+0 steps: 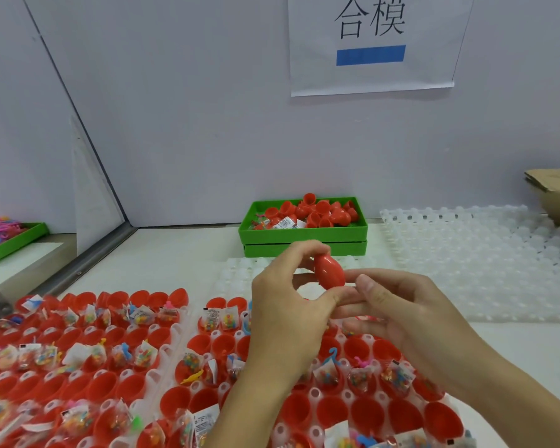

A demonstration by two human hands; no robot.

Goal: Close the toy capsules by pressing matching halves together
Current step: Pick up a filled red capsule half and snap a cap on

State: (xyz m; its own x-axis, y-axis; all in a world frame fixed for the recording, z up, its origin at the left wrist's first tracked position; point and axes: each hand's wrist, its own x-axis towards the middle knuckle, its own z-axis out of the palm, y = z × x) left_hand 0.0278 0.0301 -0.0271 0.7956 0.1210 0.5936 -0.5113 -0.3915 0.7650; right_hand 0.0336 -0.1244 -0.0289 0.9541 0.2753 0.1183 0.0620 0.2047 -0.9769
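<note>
Worktable (181,253) under capsule trays (172,347), pale wall (207,124) behind.

My left hand (285,305) covers the capsule's (328,272) top end, so I can't see its seam. Near trays (172,347) run off the bottom edge, left rows blurred. Cardboard (553,192) is cut at right; packet (285,224) print is unreadable.

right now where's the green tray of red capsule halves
In the head view, the green tray sits centre-back against the wall, stacked on another green tray, just beyond the hands.
</note>
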